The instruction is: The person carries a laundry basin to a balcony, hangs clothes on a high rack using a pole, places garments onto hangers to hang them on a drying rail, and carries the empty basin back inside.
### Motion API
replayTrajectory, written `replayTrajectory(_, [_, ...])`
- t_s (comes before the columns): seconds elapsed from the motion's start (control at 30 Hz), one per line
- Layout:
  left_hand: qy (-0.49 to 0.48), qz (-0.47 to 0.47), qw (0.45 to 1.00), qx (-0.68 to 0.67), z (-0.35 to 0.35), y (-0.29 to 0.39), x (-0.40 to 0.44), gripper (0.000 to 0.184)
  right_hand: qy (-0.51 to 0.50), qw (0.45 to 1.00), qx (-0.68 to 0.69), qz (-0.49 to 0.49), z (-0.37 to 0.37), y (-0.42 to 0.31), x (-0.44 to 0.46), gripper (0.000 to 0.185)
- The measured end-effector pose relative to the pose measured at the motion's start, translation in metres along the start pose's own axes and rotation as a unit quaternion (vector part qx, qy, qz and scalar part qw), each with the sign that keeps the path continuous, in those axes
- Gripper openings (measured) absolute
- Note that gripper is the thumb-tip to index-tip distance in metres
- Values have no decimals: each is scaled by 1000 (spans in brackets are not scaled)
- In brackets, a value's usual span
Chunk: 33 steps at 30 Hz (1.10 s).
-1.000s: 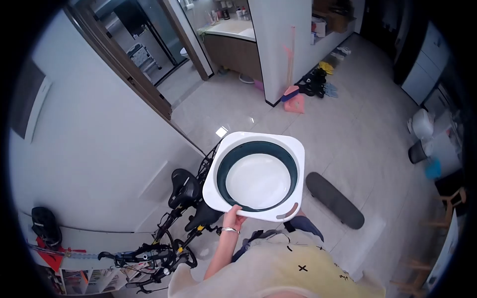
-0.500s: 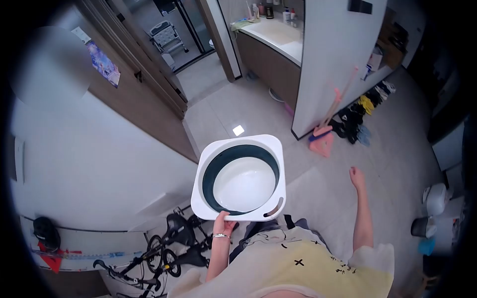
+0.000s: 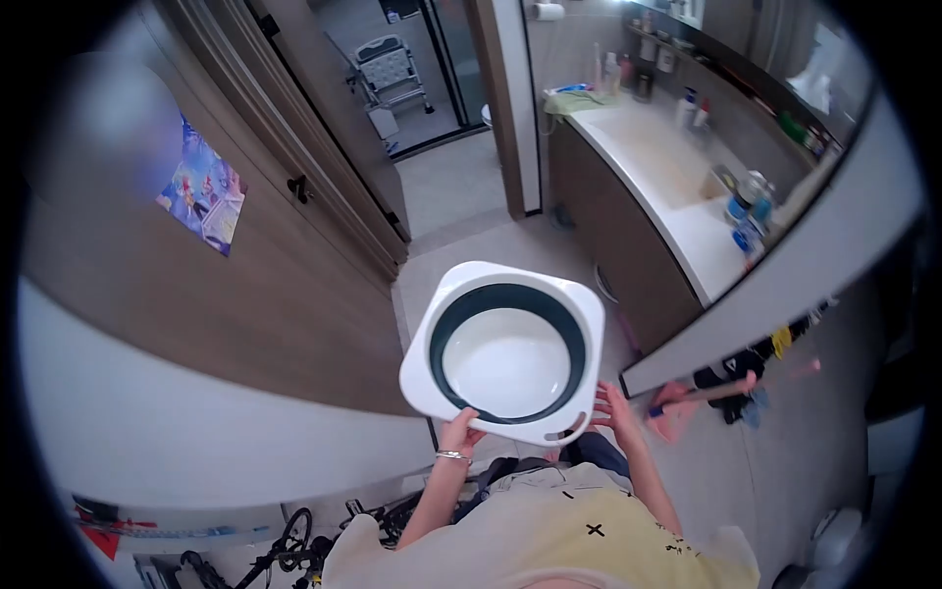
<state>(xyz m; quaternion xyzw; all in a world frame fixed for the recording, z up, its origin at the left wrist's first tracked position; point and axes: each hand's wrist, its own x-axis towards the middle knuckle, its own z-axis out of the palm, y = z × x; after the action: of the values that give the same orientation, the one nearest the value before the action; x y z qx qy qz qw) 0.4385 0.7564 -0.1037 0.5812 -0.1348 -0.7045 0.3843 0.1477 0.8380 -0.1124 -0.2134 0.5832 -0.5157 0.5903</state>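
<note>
A white square-rimmed wash basin (image 3: 513, 363) with a dark green collapsible band inside is held out in front of my body, and nothing lies in it. My left hand (image 3: 458, 436), wearing a bracelet at the wrist, grips the near left part of its rim, thumb on top. Beside the near right corner, close to the slotted handle, is my right hand (image 3: 618, 412) with its fingers apart. Whether those fingertips touch the basin is hard to tell.
Ahead on the right stands a vanity counter (image 3: 702, 255) with a sink and bottles. A brown door (image 3: 285, 294) is on the left, and a doorway leads to a shower chair (image 3: 391, 74). A pink dustpan (image 3: 671, 422) and broom lean at the wall's end; bicycles (image 3: 294, 540) stand behind left.
I have moved forward, so the vanity and doorway are nearer. My right hand has come in from out at the side to the basin's right corner; my left hand keeps its hold.
</note>
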Motion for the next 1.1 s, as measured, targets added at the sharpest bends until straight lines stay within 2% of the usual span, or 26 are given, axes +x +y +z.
replayTrajectory(0.03, [0,-16,1000,0,21,18,15,30,14,1000,-11,-6,8,-14,31,52])
replayTrajectory(0.07, [13,8,1000,-7,42,31,38,26,28,999,-23,-11,17,-34,63,54])
replayTrajectory(0.1, [12,0,1000,-11,53,40,64,26,34,998,-41,29,24,-61,91,50])
replayTrajectory(0.13, [6,0,1000,-17,71,65,62,26,24,998,-59,-1,31,-93,103,49])
replayTrajectory(0.23, [8,10,998,-69,109,108,132,26,11,993,-76,-86,45,-118,224,52])
replayTrajectory(0.27, [19,9,999,-50,125,135,143,26,24,985,-144,-98,54,-131,260,54])
replayTrajectory(0.37, [52,7,996,-73,142,196,195,30,-65,989,-130,-36,99,-195,350,55])
replayTrajectory(0.4, [62,16,995,-80,144,218,215,30,-106,984,-130,-59,119,-214,381,52])
replayTrajectory(0.47, [77,27,992,-95,145,254,251,31,-143,978,-140,57,156,-243,442,49])
replayTrajectory(0.53, [112,62,986,-109,156,290,284,34,-155,971,-152,104,190,-260,503,47])
replayTrajectory(0.63, [136,104,979,-107,155,356,353,36,-160,976,-139,43,253,-268,598,42])
replayTrajectory(0.7, [136,104,980,-103,146,394,408,38,-137,983,-117,26,291,-279,650,42])
replayTrajectory(0.8, [139,114,981,-75,162,478,482,31,-98,992,-77,17,347,-310,733,41])
replayTrajectory(0.83, [113,137,982,-68,171,508,507,33,-84,994,-77,-2,358,-319,766,42])
replayTrajectory(1.0, [55,105,992,41,209,654,633,35,0,998,-54,-22,409,-372,890,40])
replayTrajectory(1.1, [46,72,994,69,240,726,709,39,4,1000,9,-22,438,-417,960,42])
